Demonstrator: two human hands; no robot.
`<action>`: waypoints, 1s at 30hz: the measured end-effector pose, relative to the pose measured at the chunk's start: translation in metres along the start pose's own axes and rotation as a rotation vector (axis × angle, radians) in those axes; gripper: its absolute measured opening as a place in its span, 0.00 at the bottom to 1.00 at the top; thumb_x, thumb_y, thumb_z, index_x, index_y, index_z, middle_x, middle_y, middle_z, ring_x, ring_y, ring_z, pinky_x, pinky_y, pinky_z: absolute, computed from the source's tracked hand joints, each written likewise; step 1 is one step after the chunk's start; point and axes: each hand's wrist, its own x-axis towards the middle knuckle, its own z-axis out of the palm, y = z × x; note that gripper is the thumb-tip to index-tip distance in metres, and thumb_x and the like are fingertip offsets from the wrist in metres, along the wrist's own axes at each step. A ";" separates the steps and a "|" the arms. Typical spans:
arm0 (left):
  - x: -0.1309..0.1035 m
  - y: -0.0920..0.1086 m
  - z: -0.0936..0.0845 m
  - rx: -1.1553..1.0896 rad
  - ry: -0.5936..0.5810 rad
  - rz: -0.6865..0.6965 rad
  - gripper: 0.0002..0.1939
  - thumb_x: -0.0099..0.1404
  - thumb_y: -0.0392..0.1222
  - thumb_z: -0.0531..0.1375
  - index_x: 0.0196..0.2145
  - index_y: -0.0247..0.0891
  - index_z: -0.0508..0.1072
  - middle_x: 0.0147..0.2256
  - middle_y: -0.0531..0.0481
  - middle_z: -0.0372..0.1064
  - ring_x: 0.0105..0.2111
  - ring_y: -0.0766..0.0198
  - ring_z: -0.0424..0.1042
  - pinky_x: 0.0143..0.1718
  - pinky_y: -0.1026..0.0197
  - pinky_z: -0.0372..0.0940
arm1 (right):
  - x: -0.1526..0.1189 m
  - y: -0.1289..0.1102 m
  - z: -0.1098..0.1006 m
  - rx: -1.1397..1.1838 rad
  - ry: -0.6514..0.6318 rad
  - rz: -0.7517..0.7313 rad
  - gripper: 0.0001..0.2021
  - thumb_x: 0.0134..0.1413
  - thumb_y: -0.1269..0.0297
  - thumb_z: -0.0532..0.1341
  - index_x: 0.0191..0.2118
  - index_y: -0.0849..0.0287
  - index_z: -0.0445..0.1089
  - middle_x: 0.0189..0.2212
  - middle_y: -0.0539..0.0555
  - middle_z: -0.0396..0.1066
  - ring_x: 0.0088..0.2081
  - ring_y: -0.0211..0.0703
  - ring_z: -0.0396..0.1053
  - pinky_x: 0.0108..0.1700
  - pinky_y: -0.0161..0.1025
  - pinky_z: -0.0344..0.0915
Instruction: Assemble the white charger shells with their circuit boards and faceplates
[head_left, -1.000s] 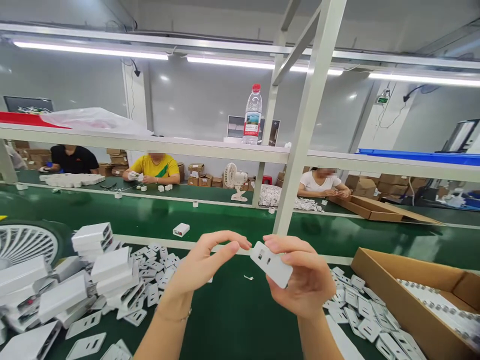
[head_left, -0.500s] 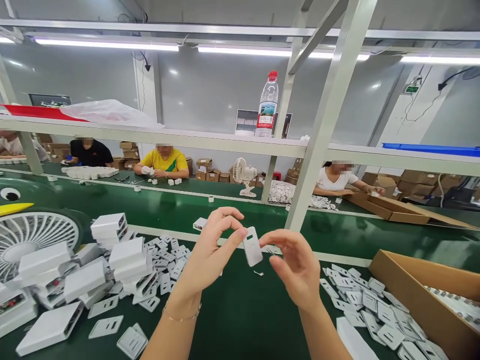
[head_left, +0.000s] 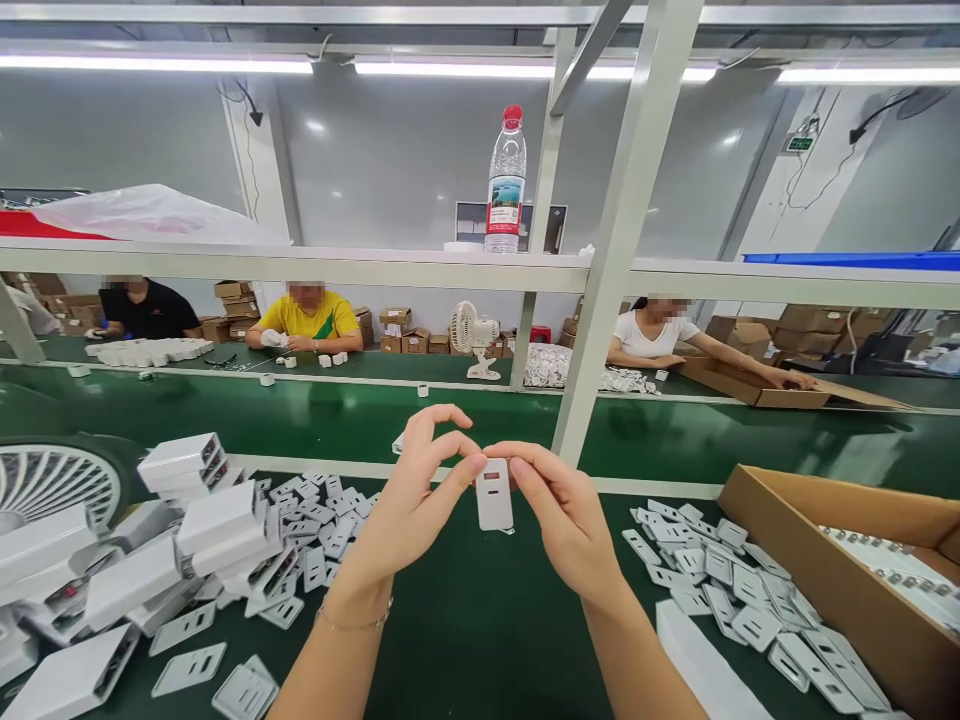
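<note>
Here's the slotted white plate (head_left: 495, 511), upright at the centre of your view, your left hand (head_left: 424, 500) pinching its upper edge from nine o'clock, your right hand (head_left: 564, 512) clamped on it from three. Loose plates (head_left: 756, 622) spread at four, beside the cardboard box (head_left: 847, 580); white housings (head_left: 135, 578) pile up around eight; the bottle (head_left: 505, 190) stands at twelve.

One held plate (head_left: 494, 505), dozens of loose plates (head_left: 756, 626), one bottle (head_left: 505, 190), two fans (head_left: 465, 328) (head_left: 56, 485)
</note>
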 end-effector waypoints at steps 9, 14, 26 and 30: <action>0.003 -0.006 0.003 0.040 0.040 0.016 0.14 0.77 0.51 0.55 0.35 0.46 0.73 0.56 0.48 0.58 0.63 0.55 0.55 0.56 0.57 0.61 | 0.004 0.008 -0.007 0.157 -0.059 -0.012 0.16 0.71 0.63 0.54 0.51 0.52 0.79 0.39 0.52 0.79 0.41 0.44 0.76 0.43 0.38 0.73; 0.007 -0.010 0.007 0.069 0.057 0.004 0.15 0.76 0.53 0.56 0.34 0.46 0.74 0.56 0.48 0.60 0.63 0.54 0.56 0.56 0.57 0.60 | 0.011 0.012 -0.013 0.084 -0.075 0.066 0.12 0.68 0.55 0.63 0.49 0.53 0.80 0.29 0.51 0.76 0.34 0.43 0.74 0.32 0.35 0.70; 0.073 -0.127 0.016 0.316 0.095 -0.380 0.12 0.73 0.48 0.61 0.47 0.38 0.75 0.53 0.43 0.71 0.56 0.52 0.68 0.64 0.41 0.59 | 0.013 0.017 -0.110 0.053 0.500 -0.160 0.12 0.56 0.64 0.73 0.47 0.50 0.81 0.35 0.52 0.81 0.35 0.44 0.78 0.36 0.37 0.77; 0.111 -0.187 0.066 0.385 0.149 -0.639 0.19 0.71 0.48 0.65 0.54 0.35 0.72 0.58 0.40 0.67 0.59 0.46 0.67 0.61 0.37 0.63 | 0.015 0.018 -0.114 0.099 0.492 -0.192 0.10 0.59 0.64 0.72 0.47 0.49 0.81 0.36 0.52 0.81 0.34 0.45 0.79 0.33 0.36 0.79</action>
